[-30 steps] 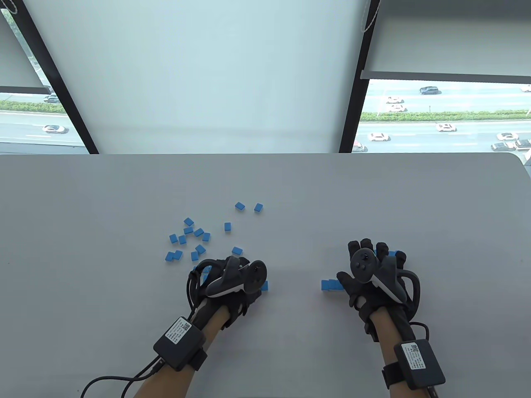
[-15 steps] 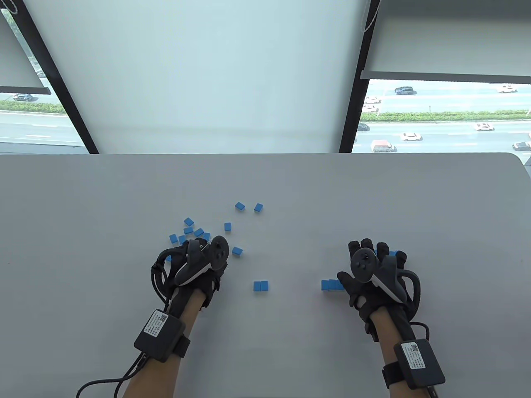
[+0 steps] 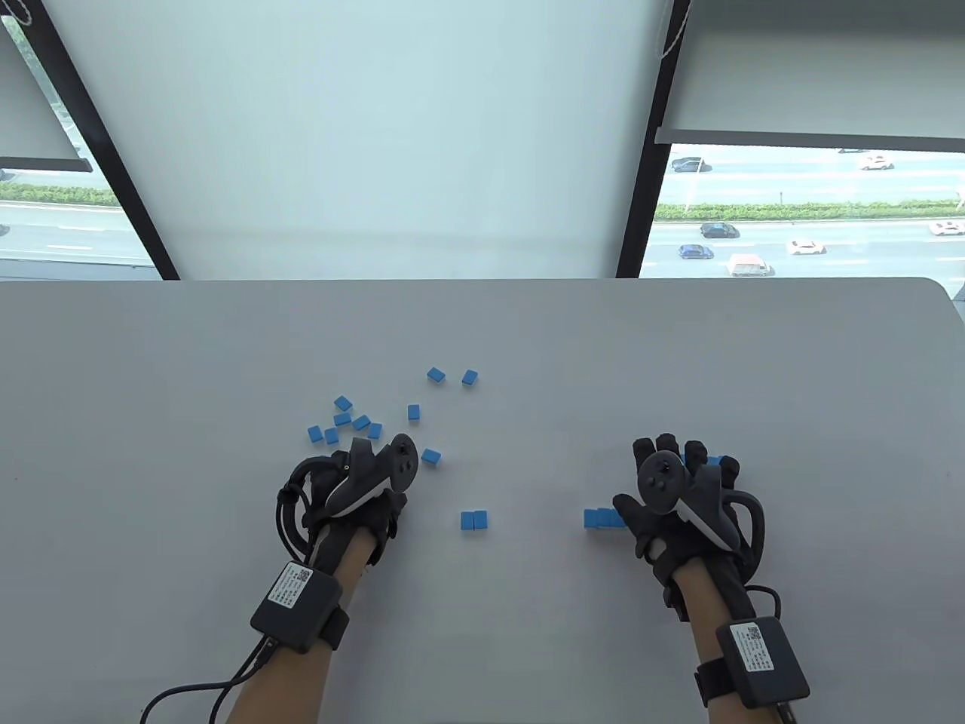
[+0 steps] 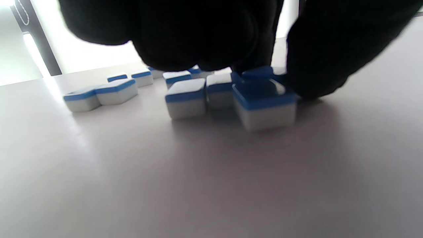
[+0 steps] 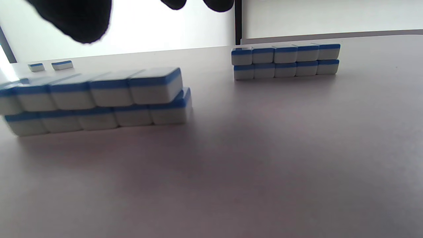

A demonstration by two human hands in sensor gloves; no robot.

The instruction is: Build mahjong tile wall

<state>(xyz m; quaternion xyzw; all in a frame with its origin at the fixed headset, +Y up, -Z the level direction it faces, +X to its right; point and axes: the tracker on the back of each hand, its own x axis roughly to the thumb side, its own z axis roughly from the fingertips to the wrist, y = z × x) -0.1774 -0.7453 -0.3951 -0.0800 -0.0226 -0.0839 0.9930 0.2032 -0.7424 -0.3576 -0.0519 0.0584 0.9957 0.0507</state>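
Observation:
Small blue-backed, white-faced mahjong tiles (image 3: 362,422) lie scattered left of centre. My left hand (image 3: 360,483) is curled down over the near edge of that scatter. In the left wrist view its thumb (image 4: 317,66) and fingers (image 4: 198,36) close round one tile (image 4: 264,104) that stands on the table. A pair of tiles (image 3: 473,519) sits side by side at centre. My right hand (image 3: 667,483) hovers with relaxed fingers over a two-tier wall segment (image 5: 99,99), whose end (image 3: 601,518) shows beside the thumb. A second two-tier wall (image 5: 286,62) stands beyond it.
Two loose tiles (image 3: 452,375) lie farther back on the grey table (image 3: 678,362). Cables run from both wrist boxes off the near edge. Windows and a blind rise behind the table's far edge.
My left hand has let go of the pair of tiles at centre and moved left and away to the scattered tiles, curling onto one. The right hand has stayed still.

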